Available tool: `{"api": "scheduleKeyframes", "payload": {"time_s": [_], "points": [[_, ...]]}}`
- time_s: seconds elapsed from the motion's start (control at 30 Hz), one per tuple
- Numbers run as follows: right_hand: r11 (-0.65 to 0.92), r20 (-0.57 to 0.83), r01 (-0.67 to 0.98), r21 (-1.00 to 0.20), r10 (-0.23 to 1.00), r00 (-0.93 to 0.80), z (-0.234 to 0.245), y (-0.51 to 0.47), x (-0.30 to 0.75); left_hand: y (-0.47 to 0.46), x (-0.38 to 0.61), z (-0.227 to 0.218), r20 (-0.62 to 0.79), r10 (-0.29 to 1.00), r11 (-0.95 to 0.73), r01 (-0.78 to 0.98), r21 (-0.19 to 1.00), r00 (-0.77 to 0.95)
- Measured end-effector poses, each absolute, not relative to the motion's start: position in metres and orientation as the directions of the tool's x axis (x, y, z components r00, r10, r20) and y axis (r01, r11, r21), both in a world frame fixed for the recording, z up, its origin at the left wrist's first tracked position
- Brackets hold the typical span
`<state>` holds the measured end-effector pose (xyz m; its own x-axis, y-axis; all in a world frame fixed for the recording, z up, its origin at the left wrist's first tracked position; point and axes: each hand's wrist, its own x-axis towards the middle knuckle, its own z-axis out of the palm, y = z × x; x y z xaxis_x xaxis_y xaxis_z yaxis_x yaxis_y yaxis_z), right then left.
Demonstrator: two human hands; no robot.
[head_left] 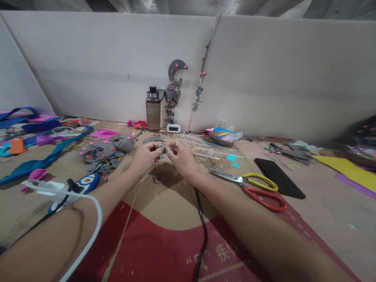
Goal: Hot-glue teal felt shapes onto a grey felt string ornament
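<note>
My left hand (145, 157) and my right hand (181, 157) meet over the middle of the cardboard sheet, both closed in a pinch. Between their fingertips is a small grey-blue piece (161, 151), perhaps felt; its exact shape is too small to make out. Thin grey cord (157, 178) lies in loops on the cardboard just below the hands. Behind my left hand rests a curved grey felt piece (152, 140). To the left sits a pile of grey felt shapes (101, 152) with pink and orange balls, beside a ball of grey yarn (125, 144).
Scissors (241, 179) with red and yellow handles and a black phone (279, 178) lie right. Turquoise flower shapes (231, 157) and clear sticks (211, 150) are nearer. A bottle (153, 111) and small digital clock (173, 128) stand behind. A black cable (202, 227) crosses the red-printed cardboard.
</note>
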<state>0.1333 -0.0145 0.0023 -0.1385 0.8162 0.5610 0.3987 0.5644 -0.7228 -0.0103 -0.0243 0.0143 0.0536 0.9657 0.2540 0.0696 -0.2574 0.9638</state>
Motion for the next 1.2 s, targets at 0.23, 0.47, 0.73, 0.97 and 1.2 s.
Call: {"api": "scheduleKeyframes", "payload": {"time_s": [0.23,0.47,0.73,0.97,1.2], "points": [[0.554,0.548,0.396,-0.733,0.825,-0.139,0.0013,-0.0144,0.1315,-0.0265,-0.0123,0.0156,0.327,0.944,-0.324,0.268,0.907,0.033],[0.542,0.539,0.394,-0.742,0.832,-0.131,0.0042,-0.0156,0.1324,-0.0266,-0.0101,0.0154,0.295,0.954,-0.298,0.191,0.935,0.047],[0.540,0.540,0.399,-0.741,0.832,-0.123,0.0061,-0.0162,0.1345,-0.0209,-0.0120,0.0120,0.236,0.965,-0.242,0.041,0.970,0.113],[0.537,0.539,0.411,-0.737,0.833,-0.122,0.0050,-0.0162,0.1346,-0.0215,-0.0136,0.0110,0.250,0.959,-0.261,0.070,0.963,0.132],[0.528,0.538,0.430,-0.732,0.836,-0.109,0.0019,-0.0144,0.1339,-0.0194,-0.0151,0.0063,0.187,0.980,-0.194,0.110,0.975,0.074]]}}
